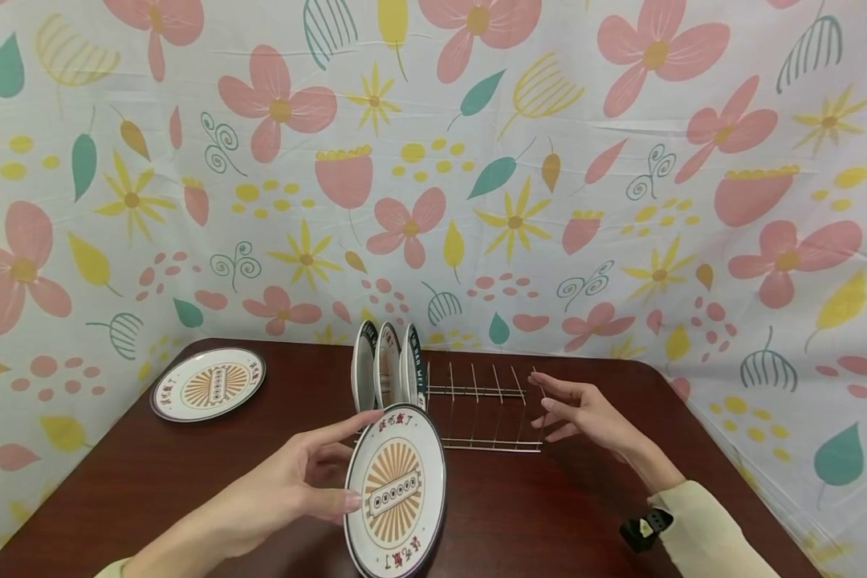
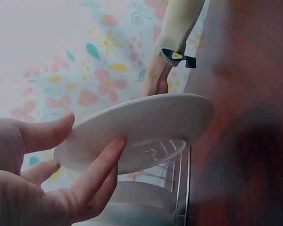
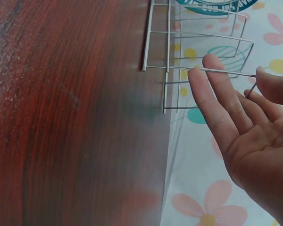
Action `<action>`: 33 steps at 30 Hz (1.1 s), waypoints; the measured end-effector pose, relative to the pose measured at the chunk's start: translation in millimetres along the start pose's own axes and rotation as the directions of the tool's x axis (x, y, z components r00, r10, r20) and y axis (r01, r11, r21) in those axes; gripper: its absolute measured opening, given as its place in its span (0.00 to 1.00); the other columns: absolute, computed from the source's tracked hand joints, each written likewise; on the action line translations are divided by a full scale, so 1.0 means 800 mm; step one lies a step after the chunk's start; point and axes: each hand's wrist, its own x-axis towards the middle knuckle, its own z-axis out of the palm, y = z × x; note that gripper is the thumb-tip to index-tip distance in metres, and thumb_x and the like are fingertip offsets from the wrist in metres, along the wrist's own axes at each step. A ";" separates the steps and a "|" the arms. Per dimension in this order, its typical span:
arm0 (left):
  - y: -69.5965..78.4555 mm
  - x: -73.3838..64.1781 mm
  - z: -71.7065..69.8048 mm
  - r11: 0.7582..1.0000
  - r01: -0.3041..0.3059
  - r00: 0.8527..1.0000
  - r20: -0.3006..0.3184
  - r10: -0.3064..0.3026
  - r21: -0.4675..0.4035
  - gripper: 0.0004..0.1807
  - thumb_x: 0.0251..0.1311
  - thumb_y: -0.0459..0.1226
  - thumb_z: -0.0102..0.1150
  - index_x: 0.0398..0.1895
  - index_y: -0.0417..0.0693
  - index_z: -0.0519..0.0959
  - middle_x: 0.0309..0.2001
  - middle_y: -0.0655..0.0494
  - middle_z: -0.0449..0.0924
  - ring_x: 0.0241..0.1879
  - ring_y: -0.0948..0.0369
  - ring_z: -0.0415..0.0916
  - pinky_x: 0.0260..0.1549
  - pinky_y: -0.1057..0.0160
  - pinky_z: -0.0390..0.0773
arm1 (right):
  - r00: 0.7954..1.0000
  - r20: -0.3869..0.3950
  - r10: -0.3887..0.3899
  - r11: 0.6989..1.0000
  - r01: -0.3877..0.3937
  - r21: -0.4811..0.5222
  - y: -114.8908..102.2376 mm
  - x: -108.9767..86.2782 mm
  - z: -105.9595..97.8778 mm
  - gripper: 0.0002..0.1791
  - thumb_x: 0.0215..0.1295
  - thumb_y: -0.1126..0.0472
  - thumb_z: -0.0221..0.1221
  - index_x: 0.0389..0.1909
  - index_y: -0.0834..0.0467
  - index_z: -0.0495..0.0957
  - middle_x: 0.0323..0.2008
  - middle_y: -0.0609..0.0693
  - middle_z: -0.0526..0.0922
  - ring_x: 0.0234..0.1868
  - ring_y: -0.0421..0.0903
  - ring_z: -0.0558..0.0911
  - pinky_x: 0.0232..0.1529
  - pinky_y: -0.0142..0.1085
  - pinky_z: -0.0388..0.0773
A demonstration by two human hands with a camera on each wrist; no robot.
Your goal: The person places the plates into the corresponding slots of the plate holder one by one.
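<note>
In the head view my left hand [image 1: 282,478] holds a white plate [image 1: 395,490] by its left edge, thumb on the front and fingers behind. The plate stands tilted, showing an orange sunburst and red characters. Seen from the left wrist, the plate's plain underside [image 2: 146,117] faces the fingers. A metal wire dish rack [image 1: 494,449] stands behind it, with three plates [image 1: 388,365] upright in its left part. My right hand [image 1: 592,417] is at the rack's right end; the right wrist view shows the thumb and fingers [image 3: 214,106] on either side of its end wire [image 3: 226,72].
Another patterned plate [image 1: 208,384] lies flat at the back left of the dark wooden table [image 1: 188,474]. A flowered cloth [image 1: 433,201] hangs behind and beside the table. A black band [image 1: 645,530] is on the right wrist.
</note>
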 end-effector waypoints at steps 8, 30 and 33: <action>-0.002 0.018 0.010 0.999 0.017 0.998 -0.052 -0.019 -0.031 0.48 0.65 0.26 0.68 0.85 0.55 0.58 0.58 0.33 0.76 0.53 0.45 0.80 0.43 0.49 0.87 | 1.000 0.000 0.001 1.000 -0.001 0.008 0.000 -0.002 0.001 0.35 0.83 0.61 0.54 0.82 0.66 0.54 0.80 0.69 0.53 0.51 0.63 0.87 0.45 0.58 0.86; -0.001 0.065 0.042 0.955 -0.056 0.947 -0.288 0.143 0.291 0.47 0.61 0.27 0.71 0.82 0.58 0.65 0.52 0.42 0.78 0.52 0.48 0.77 0.47 0.55 0.81 | 1.000 0.006 -0.012 1.000 0.012 0.009 -0.002 -0.001 0.001 0.34 0.83 0.63 0.54 0.82 0.67 0.53 0.80 0.69 0.53 0.51 0.63 0.87 0.44 0.56 0.87; 0.000 0.069 0.049 0.939 -0.039 0.934 -0.321 0.156 0.341 0.47 0.60 0.27 0.73 0.81 0.61 0.66 0.52 0.44 0.80 0.52 0.49 0.79 0.50 0.53 0.79 | 1.000 0.008 -0.020 1.000 0.020 0.008 -0.004 -0.003 0.002 0.34 0.83 0.63 0.53 0.82 0.68 0.53 0.79 0.70 0.53 0.51 0.63 0.87 0.44 0.56 0.87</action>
